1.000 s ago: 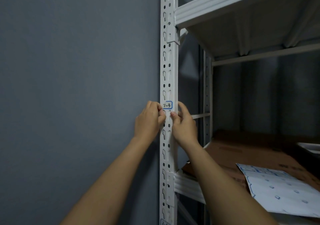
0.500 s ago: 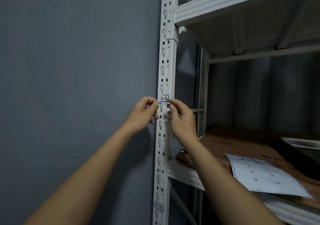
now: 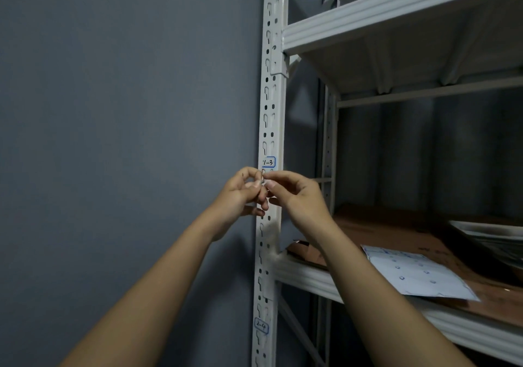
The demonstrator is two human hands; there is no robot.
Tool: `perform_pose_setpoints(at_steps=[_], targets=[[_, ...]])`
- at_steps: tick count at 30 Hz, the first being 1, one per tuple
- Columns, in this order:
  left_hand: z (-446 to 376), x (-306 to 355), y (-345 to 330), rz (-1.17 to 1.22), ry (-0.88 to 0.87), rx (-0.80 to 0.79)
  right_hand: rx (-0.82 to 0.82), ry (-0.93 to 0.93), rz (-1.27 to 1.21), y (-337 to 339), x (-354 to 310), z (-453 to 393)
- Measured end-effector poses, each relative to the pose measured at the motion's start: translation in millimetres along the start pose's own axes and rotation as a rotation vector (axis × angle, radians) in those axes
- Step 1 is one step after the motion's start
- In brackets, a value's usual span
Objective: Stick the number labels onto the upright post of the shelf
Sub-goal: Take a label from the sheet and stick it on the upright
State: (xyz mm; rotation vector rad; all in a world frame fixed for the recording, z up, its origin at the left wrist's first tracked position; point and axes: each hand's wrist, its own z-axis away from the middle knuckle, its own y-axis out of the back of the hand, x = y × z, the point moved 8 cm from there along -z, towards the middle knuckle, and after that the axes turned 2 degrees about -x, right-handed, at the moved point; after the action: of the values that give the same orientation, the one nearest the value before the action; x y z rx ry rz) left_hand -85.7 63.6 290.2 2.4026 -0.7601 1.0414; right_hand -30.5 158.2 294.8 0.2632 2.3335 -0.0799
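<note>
The white slotted upright post of the shelf runs from top to bottom in the middle of the view. A blue-edged label reading 1-3 is stuck on it at mid height. Another label reading 2-4 is stuck lower down. My left hand and my right hand are in front of the post just below the 1-3 label. Their curled fingertips meet around what looks like a small pale scrap, too small to identify. Neither hand touches the label.
A grey wall fills the left side. On the lower shelf board lie brown cardboard and a white label sheet. A tray-like object sits at the far right, and an upper shelf juts out overhead.
Both hands have left the 1-3 label, which stays stuck on the post, and dropped slightly below it with fingertips drawn together. The view has shifted down, and the 2-4 label has come into view.
</note>
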Motion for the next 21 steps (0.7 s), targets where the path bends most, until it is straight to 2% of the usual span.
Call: perform_pose_setpoints(at_steps=[3, 8, 12, 15, 17, 21], targets=[[13, 0, -3, 0.032, 0.003, 0.023, 0.003, -0.004, -0.009, -5, -4, 16], [39, -1, -18, 0.022, 0.018, 0.028, 0.120, 0.003, 0.080, -2, -6, 43], [48, 7, -19, -0.019, 0.022, 0.076, 0.175, 0.100, 0.344, -2, -19, 55], [49, 18, -19, -0.070, -0.004, 0.124, 0.201, 0.158, 0.438, -1, -31, 56], [47, 25, -18, -0.087, -0.030, 0.165, 0.235, 0.139, 0.408, 3, -32, 54], [46, 34, -13, -0.113, -0.066, 0.241, 0.255, 0.047, 0.186, 9, -28, 53]])
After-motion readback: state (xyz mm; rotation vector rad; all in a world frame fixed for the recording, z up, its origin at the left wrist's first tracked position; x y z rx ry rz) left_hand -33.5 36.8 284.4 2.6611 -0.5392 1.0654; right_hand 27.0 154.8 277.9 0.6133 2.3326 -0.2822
